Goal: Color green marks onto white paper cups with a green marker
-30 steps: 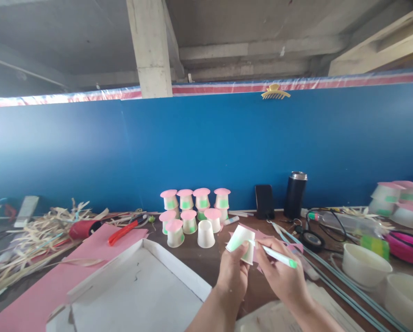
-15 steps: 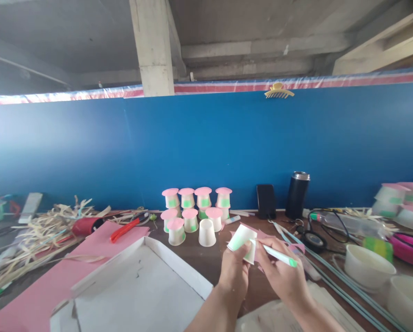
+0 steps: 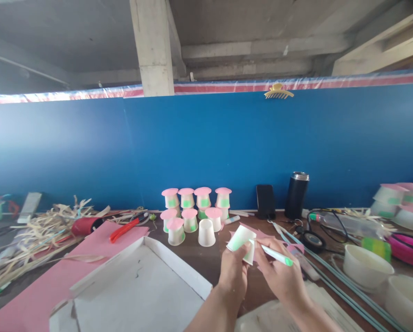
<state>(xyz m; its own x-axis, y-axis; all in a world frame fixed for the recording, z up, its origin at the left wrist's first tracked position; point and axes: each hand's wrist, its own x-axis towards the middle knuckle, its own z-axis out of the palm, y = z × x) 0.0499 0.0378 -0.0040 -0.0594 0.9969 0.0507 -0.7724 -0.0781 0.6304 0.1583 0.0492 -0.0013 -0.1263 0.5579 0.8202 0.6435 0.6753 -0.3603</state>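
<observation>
A white paper cup [image 3: 241, 239] with a green patch on its side lies tilted in my left hand [image 3: 234, 272], thumb across the front. My right hand [image 3: 284, 272] grips a white marker [image 3: 274, 254] with a green end, its tip side against the cup; the tip itself is hidden by the fingers. Behind and left stands a plain upturned paper cup [image 3: 206, 233]. Beside it are several upturned cups with pink paper discs [image 3: 176, 223] on top and green patches on their sides, some stacked.
A white box lid [image 3: 140, 281] and pink paper [image 3: 36, 295] lie at left, with a red cutter [image 3: 123, 230] and paper strips [image 3: 61, 230]. A phone [image 3: 266, 201], a black flask [image 3: 296, 196], blue-grey straps [image 3: 338, 276] and large paper bowls [image 3: 367, 267] are at right.
The marker in my right hand has shifted slightly left, its green end moving nearer the cup. The left hand and the cup stay almost still.
</observation>
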